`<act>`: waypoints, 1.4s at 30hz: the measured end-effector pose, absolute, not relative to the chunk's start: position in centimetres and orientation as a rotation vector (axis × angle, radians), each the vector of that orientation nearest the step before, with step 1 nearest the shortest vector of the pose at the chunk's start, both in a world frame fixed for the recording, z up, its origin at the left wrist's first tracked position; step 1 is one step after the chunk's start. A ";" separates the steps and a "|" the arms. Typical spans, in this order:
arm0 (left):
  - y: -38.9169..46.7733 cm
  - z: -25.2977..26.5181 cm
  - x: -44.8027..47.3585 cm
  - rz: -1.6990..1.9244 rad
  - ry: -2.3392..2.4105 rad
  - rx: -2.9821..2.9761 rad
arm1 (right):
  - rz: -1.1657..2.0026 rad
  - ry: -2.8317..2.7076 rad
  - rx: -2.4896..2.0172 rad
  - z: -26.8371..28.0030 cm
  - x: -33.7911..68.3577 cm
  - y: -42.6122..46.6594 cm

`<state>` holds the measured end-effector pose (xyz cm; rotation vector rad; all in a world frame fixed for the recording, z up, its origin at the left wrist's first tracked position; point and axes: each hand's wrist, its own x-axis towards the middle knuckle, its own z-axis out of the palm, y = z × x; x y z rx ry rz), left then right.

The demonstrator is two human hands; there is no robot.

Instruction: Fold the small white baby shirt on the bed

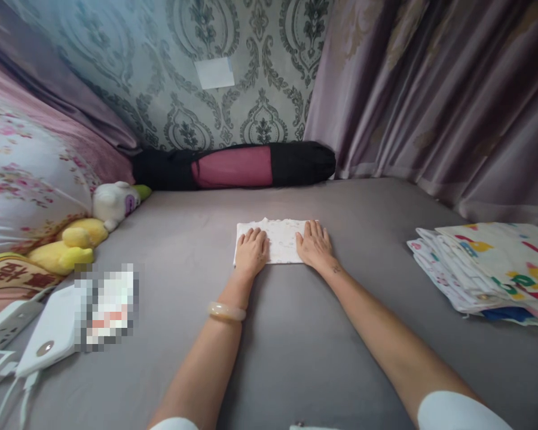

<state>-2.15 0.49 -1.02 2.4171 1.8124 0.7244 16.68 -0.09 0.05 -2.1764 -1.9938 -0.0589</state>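
Observation:
A folded white cloth (pixel 281 242) with a faint pattern lies flat on the grey bed sheet (pixel 183 286). On its left end rests my left hand (pixel 252 251), palm down, fingers stretched out. My right hand (pixel 314 243) presses flat over the opposite end, its fingers extended too. Between the two hands the middle of the cloth shows. Whatever is beneath the palms is hidden. A pale bangle (pixel 226 311) circles my left wrist.
At right sits a stack of folded printed cloths (pixel 497 269). On the left are plush toys (pixel 67 245), a white power bank (pixel 56 325) with cables and a power strip (pixel 11 322). A long black and dark-pink bag (pixel 233 166) lies along the wall.

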 end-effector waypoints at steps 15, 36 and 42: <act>1.5 1.1 -2.1 0.356 1.970 2.536 | -0.168 -2.119 -2.114 1.5 18.4 0.9; 12.1 5.3 -5.1 -0.279 1.650 2.276 | 0.520 -2.437 -2.289 6.4 21.5 8.5; 13.4 6.1 -5.0 -0.421 1.548 2.276 | 0.582 -2.457 -2.307 6.7 21.6 9.0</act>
